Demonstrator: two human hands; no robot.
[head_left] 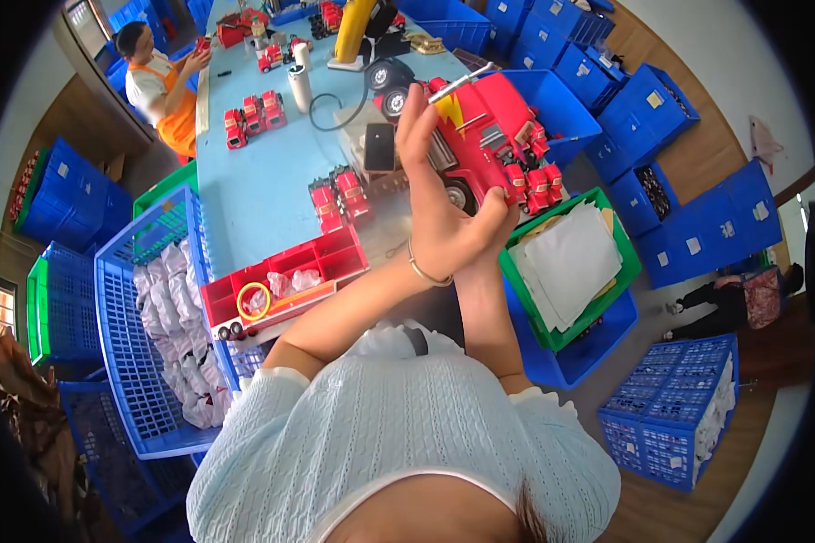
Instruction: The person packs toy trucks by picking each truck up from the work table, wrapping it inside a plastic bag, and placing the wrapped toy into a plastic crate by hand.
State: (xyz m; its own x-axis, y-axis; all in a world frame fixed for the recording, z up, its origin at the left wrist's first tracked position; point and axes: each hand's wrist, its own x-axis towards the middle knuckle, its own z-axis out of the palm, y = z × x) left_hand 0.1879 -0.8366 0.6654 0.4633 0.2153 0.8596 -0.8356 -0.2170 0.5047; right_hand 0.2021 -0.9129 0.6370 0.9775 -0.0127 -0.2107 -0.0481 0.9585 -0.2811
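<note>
Left hand [437, 215], a thin bracelet at its wrist, is raised over the near side of the table [290, 152], its fingers straight and close together, pointing to the far side, with nothing visible in its grip. The wearer's right hand [485, 248] lies mostly behind it, the two overlapping, so how far it is open and whether it has hold of anything cannot be told. Just beyond both, at the right of the table, stands a large red toy truck [480, 166] with a yellow flash on its side; whether either hand touches it is unclear. Small red toy trucks [541, 187] stand close to its right end. Near right, a green crate [560, 343] carries white sheets [575, 260] and sits over a blue bin [550, 371]. To the left of the hands, along the near edge, lies a red compartmented trailer [341, 257] with clear-wrapped pieces in it, and a blue basket [158, 442] farther left holds white-wrapped items [174, 312]. More red trucks [340, 197] stand beyond the trailer. Far left, a co-worker [174, 104] in orange holds up a small red object.
</note>
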